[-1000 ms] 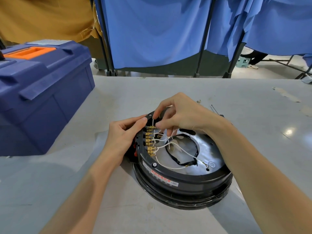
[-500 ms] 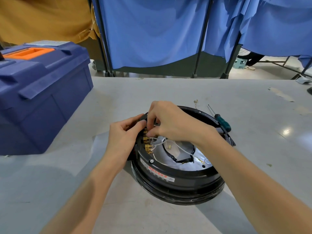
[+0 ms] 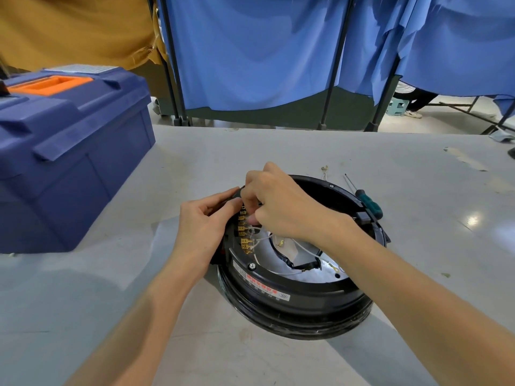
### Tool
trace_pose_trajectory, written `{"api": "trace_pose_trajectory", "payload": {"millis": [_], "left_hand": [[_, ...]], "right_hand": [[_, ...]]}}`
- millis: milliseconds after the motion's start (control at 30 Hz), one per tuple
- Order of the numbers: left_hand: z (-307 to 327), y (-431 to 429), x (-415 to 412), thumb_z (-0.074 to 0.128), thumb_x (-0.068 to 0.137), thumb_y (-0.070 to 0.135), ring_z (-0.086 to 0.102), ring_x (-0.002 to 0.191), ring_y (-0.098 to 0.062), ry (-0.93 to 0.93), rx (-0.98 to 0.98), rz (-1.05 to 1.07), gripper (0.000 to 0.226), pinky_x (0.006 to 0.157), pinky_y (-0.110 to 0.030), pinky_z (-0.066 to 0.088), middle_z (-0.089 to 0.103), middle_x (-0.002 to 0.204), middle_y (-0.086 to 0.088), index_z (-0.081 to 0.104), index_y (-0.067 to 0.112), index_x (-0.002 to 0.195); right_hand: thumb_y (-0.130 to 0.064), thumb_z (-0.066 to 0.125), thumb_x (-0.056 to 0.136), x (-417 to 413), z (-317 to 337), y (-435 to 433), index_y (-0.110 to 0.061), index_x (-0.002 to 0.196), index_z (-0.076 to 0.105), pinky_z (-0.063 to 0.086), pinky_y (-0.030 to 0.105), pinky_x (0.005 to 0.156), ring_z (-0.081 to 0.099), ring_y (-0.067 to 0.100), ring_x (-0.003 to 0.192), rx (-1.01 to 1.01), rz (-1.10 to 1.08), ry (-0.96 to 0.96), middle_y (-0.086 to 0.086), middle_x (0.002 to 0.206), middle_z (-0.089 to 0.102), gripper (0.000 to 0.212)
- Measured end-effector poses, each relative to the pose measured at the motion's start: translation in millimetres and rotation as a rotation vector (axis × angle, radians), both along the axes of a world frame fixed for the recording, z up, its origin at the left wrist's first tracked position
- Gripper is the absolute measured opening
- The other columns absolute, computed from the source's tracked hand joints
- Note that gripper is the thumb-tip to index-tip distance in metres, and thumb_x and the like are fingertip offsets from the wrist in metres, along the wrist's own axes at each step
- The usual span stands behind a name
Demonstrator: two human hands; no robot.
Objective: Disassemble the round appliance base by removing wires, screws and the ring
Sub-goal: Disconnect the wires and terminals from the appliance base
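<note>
The black round appliance base [image 3: 295,302] lies on the grey table [image 3: 278,146], right of a blue toolbox [image 3: 64,151]. The left grip [image 3: 206,227] curls round the base's left rim. The right grip [image 3: 278,210] pinches one of the white wires [image 3: 260,240] at the brass terminals [image 3: 243,232]. A green-handled screwdriver [image 3: 369,203] lies just beyond the far rim.
</note>
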State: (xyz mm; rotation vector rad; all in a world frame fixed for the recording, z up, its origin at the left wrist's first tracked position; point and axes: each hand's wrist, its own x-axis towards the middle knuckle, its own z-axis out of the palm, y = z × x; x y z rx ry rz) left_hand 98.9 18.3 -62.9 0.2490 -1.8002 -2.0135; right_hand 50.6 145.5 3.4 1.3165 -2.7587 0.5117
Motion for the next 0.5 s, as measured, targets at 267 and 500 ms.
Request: {"api": "trace_pose_trajectory", "payload": {"millis": [267,500], "left_hand": [[-3.3,-3.3,-1.9,0.071,0.084,0.012,0.073,0.087,-0.012,-0.012,-0.014,-0.004,0.016,0.070,-0.018,0.056,0.077,0.088,0.002,0.078,0.021,0.095],[-2.7,-3.2,-3.1,0.070,0.084,0.010,0.073,0.086,-0.009,0.005,-0.018,-0.009,0.017,0.067,-0.014,0.054,0.077,0.087,0.004,0.078,0.023,0.092]], "right_hand": [[0.001,0.066,0.078,-1.9,0.8,0.9,-0.020,0.054,0.047,0.045,0.042,0.081,0.040,0.021,0.093,-0.002,0.005,-0.084,0.001,0.084,0.056,0.038],[0.001,0.065,0.079,-3.4,0.6,1.4,-0.013,0.056,0.051,0.044,0.040,0.080,0.041,0.021,0.092,-0.002,-0.005,-0.066,0.009,0.086,0.062,0.030]]}}
